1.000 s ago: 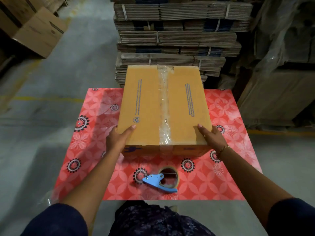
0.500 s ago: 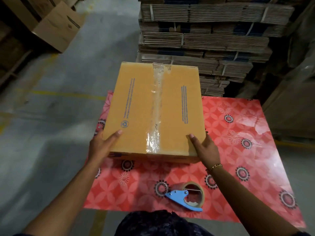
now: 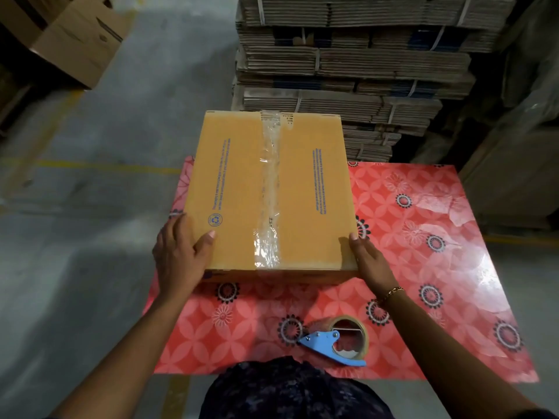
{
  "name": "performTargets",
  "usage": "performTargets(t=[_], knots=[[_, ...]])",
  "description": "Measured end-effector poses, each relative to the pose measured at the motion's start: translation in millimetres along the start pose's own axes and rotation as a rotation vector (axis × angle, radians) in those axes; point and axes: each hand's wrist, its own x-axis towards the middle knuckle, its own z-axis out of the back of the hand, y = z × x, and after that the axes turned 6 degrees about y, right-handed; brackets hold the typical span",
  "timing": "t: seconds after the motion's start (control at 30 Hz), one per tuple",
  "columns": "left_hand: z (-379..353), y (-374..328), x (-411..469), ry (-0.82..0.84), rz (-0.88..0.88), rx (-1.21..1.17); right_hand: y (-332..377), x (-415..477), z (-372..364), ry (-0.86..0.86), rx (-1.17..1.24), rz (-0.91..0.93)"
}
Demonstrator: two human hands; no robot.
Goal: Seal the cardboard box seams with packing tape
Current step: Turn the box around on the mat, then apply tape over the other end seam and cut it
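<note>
A closed brown cardboard box (image 3: 305,189) with blue print rests at the left side of a red flowered table (image 3: 423,267), its left part overhanging the edge. A strip of clear tape (image 3: 269,189) runs along its centre seam. My left hand (image 3: 178,258) grips the box's near left corner, thumb on top. Against the near right corner lies my right hand (image 3: 367,261), fingers down its side. A tape roll in a blue dispenser (image 3: 338,343) lies on the table in front of the box.
Bundled stacks of flat cardboard (image 3: 348,71) rise just behind the table. Open cartons (image 3: 75,40) stand on the grey concrete floor at far left. Large wrapped stacks (image 3: 520,146) fill the right side.
The box has shifted left across the table with both hands on its near corners, so it now hangs over the left edge. The tape dispenser has stayed in place.
</note>
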Motion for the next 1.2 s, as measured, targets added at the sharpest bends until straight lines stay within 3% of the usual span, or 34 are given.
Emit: performTargets(t=[0.13, 0.37, 0.47, 0.6, 0.7, 0.87, 0.97, 1.1, 1.2], knots=[[-17.4, -37.8, -19.1, -0.084, -0.291, 0.089, -24.8, -19.2, 20.7, 0.032, 0.061, -0.118], [-51.0, -115.7, -82.0, 0.113, -0.623, -0.066, -101.7, -44.8, 34.0, 0.102, -0.258, -0.205], [-62.5, -127.3, -105.4, 0.216, -0.632, -0.095, -123.4, -64.0, 25.6, 0.111, -0.398, -0.252], [-63.8, -129.2, -122.8, 0.239, -0.553, -0.114, -137.7, -79.5, 9.7, 0.226, -0.418, -0.38], [-61.6, -123.0, -136.7, 0.338, -0.474, -0.145, -134.1, -85.7, 3.8, 0.274, -0.272, -0.407], [-64.3, -103.9, -157.6, 0.457, -0.132, -0.311, -141.8, -78.1, 2.8, 0.276, -0.364, -0.326], [-60.3, -97.2, -167.3, 0.483, 0.083, -0.404, -137.9, -77.3, 6.1, 0.248, -0.286, -0.289], [-54.2, -96.6, -168.7, 0.569, 0.389, -0.602, -105.7, -78.8, 26.3, 0.289, -0.171, -0.032], [-39.4, -116.5, -168.5, 0.77, 0.617, -0.728, -49.6, -76.7, 53.3, 0.379, -0.114, 0.229]])
